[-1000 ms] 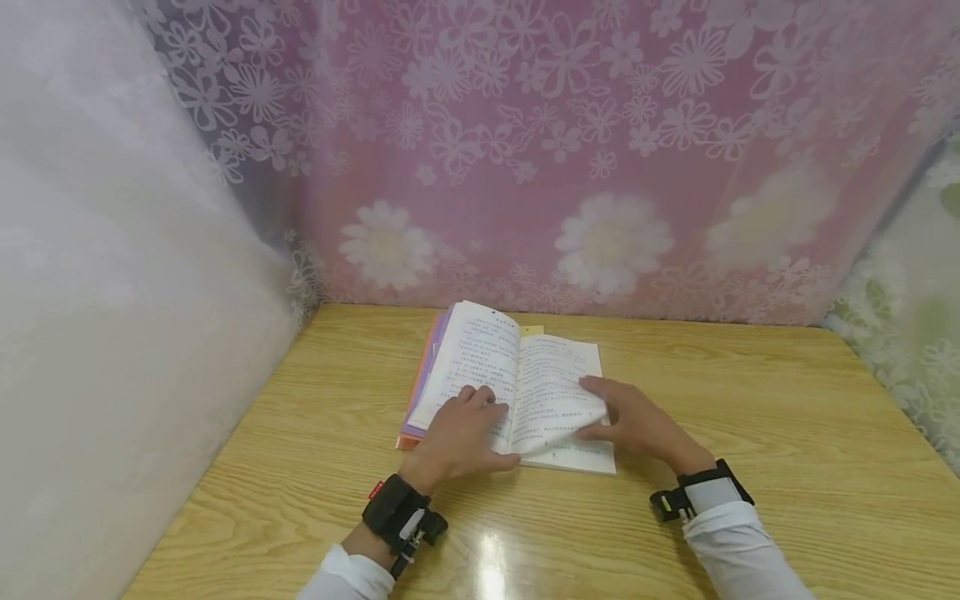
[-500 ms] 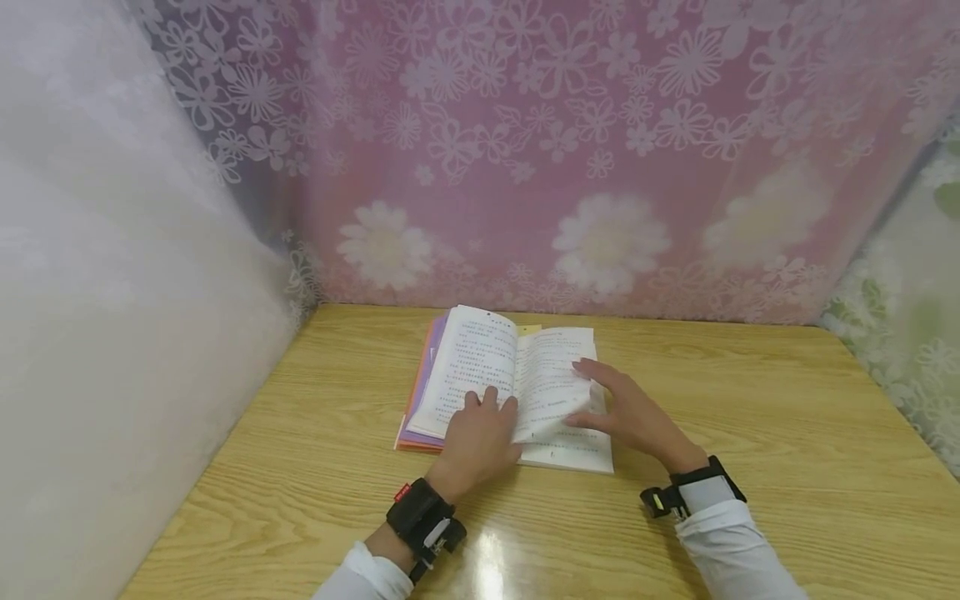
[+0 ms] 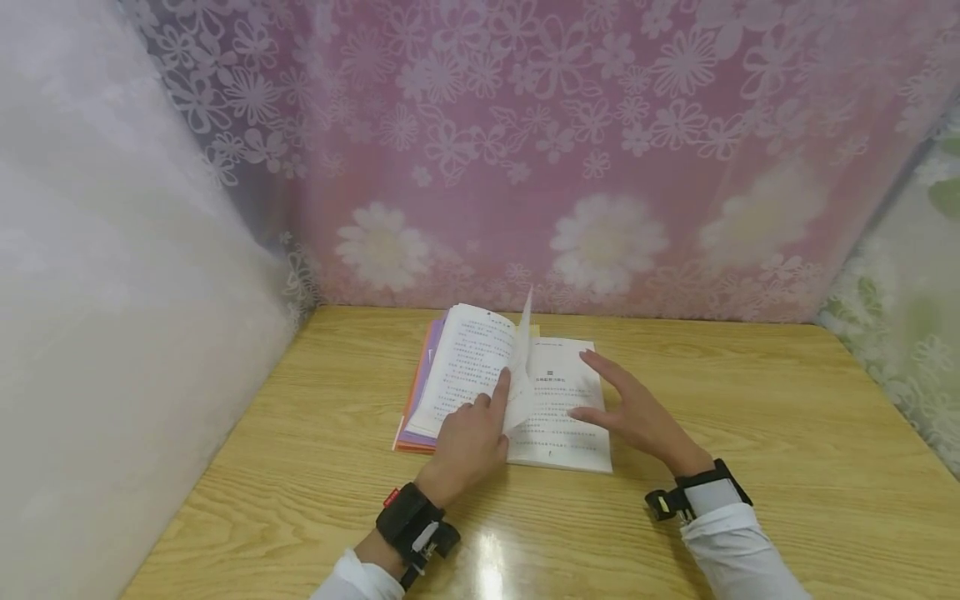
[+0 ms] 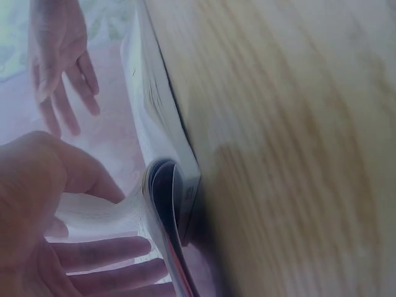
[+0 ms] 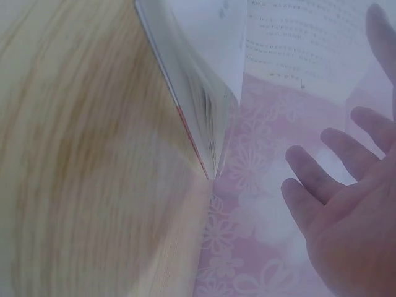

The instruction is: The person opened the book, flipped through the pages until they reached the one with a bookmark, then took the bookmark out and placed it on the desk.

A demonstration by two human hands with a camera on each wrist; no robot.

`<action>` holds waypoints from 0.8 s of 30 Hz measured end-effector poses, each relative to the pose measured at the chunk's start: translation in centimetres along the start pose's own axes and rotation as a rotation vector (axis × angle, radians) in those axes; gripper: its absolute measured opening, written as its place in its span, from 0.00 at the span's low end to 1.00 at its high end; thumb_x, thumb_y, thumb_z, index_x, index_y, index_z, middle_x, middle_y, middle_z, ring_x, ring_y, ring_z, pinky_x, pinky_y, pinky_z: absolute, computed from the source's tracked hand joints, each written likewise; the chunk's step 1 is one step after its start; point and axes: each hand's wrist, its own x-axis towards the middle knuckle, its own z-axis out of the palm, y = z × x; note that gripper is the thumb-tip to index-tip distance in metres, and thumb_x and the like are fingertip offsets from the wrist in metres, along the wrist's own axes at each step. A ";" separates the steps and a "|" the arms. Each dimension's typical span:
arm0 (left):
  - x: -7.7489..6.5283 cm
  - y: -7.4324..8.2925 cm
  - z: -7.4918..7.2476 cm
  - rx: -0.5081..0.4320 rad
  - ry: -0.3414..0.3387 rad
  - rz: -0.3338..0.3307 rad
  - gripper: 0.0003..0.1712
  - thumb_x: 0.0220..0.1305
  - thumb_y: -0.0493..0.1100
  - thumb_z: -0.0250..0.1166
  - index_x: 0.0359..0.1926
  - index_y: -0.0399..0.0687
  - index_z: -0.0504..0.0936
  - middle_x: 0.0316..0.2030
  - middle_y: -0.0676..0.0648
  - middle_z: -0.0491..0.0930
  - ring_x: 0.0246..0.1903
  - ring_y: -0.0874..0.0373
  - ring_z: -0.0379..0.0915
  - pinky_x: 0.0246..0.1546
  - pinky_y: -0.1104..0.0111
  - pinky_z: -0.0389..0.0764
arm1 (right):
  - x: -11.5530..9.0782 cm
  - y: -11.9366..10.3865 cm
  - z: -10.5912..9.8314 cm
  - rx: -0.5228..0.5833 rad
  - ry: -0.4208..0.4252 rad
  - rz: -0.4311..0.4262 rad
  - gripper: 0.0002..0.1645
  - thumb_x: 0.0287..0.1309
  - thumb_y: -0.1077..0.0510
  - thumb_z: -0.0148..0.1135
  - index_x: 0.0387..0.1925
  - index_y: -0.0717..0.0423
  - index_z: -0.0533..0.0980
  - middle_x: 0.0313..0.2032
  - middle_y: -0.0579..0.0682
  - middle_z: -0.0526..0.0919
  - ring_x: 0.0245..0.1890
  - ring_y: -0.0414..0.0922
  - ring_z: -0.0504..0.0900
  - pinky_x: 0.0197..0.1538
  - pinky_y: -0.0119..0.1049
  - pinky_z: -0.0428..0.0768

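An open book (image 3: pixel 562 437) with printed pages lies on the table, and one loose leaf (image 3: pixel 527 325) stands up near its middle fold. My left hand (image 3: pixel 467 442) rests on the left page, its index finger stretched out against the raised leaf. In the left wrist view, that hand's fingers (image 4: pixel 102 252) extend over the left side of the book beside the fold. My right hand (image 3: pixel 645 421) hovers at the right page's outer edge, thumb and fingers spread, holding nothing. Its fingers (image 5: pixel 312 170) appear apart from the book's pages (image 5: pixel 207 99) in the right wrist view.
Purple (image 3: pixel 424 375) and orange (image 3: pixel 413 392) covers or books show under the left side of the open book. A yellow edge (image 3: pixel 535 331) peeks out behind it. The wooden table (image 3: pixel 300 467) ends at a pink flowered curtain (image 3: pixel 480 250).
The leaf has left the right page and now stands up near the fold, baring another printed page. My left index finger has stretched out to it. My right hand no longer touches the leaf.
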 end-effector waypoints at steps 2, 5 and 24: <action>0.1 -0.3 -0.1 -0.046 0.002 -0.018 0.48 0.50 0.41 0.57 0.70 0.48 0.42 0.30 0.45 0.73 0.17 0.59 0.62 0.14 0.69 0.62 | -0.1 0.1 -0.1 -0.004 -0.009 0.016 0.51 0.43 0.32 0.61 0.67 0.39 0.52 0.68 0.51 0.54 0.66 0.51 0.52 0.62 0.55 0.56; 0.1 -0.8 -0.2 -0.098 0.008 -0.045 0.49 0.49 0.38 0.57 0.70 0.48 0.42 0.28 0.46 0.72 0.16 0.60 0.61 0.13 0.69 0.62 | -0.2 0.5 -0.1 -0.015 -0.023 0.027 0.51 0.45 0.33 0.60 0.68 0.40 0.51 0.68 0.53 0.53 0.66 0.52 0.51 0.62 0.55 0.56; -0.2 -3.5 -0.8 -0.163 0.152 -0.274 0.44 0.49 0.32 0.54 0.68 0.40 0.46 0.39 0.36 0.74 0.16 0.54 0.63 0.13 0.66 0.63 | -1.2 1.9 -0.4 -0.069 -0.072 0.041 0.46 0.51 0.37 0.57 0.66 0.53 0.56 0.68 0.61 0.52 0.66 0.58 0.50 0.63 0.57 0.53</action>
